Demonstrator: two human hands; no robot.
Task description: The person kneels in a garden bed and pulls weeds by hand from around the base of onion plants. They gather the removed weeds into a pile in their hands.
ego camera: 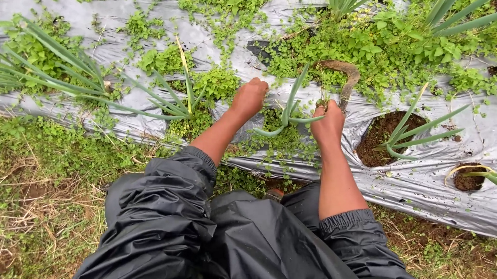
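While crouched at bed's edge: black rain trousers (196, 234) nearest, over dry grass and bare soil (20, 212). Beyond, silver plastic mulch sheet (441, 191), cut with planting holes. Left hand (249, 97) fisted among low weeds (206, 85) just beside young green onion plant (289, 110); contents of fist not discernible. Right hand (328, 122) closed round handle of curved sickle (344, 76), blade arched over weeds behind same plant. To right, cleared hole (375, 141) of dark soil with another onion. Farther back, more weeds and onion leaves (52, 64).
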